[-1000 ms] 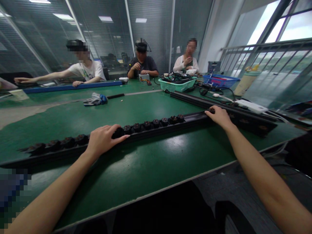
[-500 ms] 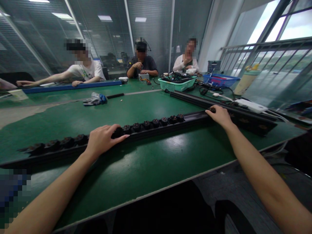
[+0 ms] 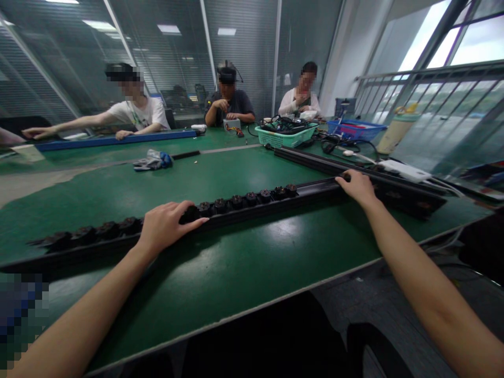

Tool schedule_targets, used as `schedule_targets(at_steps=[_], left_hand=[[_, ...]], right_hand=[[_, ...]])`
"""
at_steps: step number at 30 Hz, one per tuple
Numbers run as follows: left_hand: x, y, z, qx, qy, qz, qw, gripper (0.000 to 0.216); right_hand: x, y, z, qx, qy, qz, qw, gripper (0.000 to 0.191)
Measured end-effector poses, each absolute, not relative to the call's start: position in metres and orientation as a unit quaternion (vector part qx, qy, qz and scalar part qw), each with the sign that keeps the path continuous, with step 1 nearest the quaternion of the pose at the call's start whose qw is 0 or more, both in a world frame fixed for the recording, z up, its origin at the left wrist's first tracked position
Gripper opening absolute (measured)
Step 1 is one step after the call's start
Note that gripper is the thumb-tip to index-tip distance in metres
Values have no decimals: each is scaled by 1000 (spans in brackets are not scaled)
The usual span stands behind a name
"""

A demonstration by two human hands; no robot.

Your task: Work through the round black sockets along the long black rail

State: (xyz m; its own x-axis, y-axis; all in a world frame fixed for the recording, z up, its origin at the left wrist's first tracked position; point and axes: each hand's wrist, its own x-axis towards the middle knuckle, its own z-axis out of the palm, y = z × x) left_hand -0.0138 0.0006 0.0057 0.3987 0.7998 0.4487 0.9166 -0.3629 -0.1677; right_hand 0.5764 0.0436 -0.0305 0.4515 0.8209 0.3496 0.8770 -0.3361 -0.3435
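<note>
Green counter (image 3: 268,268), black channel (image 3: 315,192) lying across it: left hand (image 3: 164,224) curled over the channel and its black modules (image 3: 251,199), right hand (image 3: 356,187) pinching a dark piece (image 3: 346,177) near the right end. I'd keep pressure even, channel flat, so modules don't tip. Beyond: second black rail (image 3: 409,197), green basket (image 3: 281,138), three co-workers (image 3: 235,105) by the glass wall (image 3: 248,42).

Black rail (image 3: 252,210), green table (image 3: 252,273), mint-green basket (image 3: 280,140), blue bar (image 3: 129,140)
</note>
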Motion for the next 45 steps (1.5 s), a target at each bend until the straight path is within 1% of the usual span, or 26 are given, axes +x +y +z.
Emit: schedule_targets(at_steps=[6,18,30,40,45], left_hand=[[-14,0,6,-812,-530,-151,192,81],[-15,2,4,-814,-525,-156,194,79],[-14,0,6,-812,-529,-161,187,74],[-16,2,4,-815,-527,-157,183,80],[-15,1,6,-813,-531,-152,184,76]], right_hand=[[574,43,-29,-818,-512,-52,255,44],[581,48,-35,-822,-507,-65,251,46],[602,64,-51,-801,-500,-81,319,33],[596,54,-45,-815,-472,-49,332,43],[593,49,-40,-823,-462,-34,328,42]])
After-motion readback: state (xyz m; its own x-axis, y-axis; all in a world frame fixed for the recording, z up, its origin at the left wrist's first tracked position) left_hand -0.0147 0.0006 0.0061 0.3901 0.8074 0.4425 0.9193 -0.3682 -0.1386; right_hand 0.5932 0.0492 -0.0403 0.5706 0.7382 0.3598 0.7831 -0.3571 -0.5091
